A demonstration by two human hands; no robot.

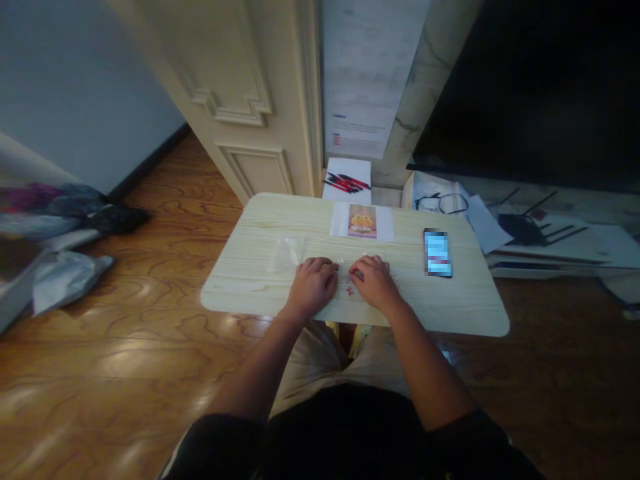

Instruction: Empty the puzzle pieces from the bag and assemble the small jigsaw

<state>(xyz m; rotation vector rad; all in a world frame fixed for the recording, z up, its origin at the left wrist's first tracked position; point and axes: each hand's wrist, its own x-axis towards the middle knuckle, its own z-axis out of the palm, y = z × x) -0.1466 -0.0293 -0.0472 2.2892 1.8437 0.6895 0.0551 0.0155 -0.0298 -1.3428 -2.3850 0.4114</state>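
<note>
Head view: both hands low over the pale surface [250, 267], near its close edge. Left hand [314, 283] palm down, fingers curled; right hand [374, 279] opposite, thumb and fingers bent inward. Cannot tell whether either grip is apart, together or clamped on a piece. Small pale pieces [342, 261] lie between and beyond the hands, a reddish piece [350, 291] nearer the body. Judged early stage: pieces look scattered, no joined section made out, remainder apparently unsorted. Clear bag [287, 255] lies flat, left; printed sheet [340, 221] laid out beyond.
</note>
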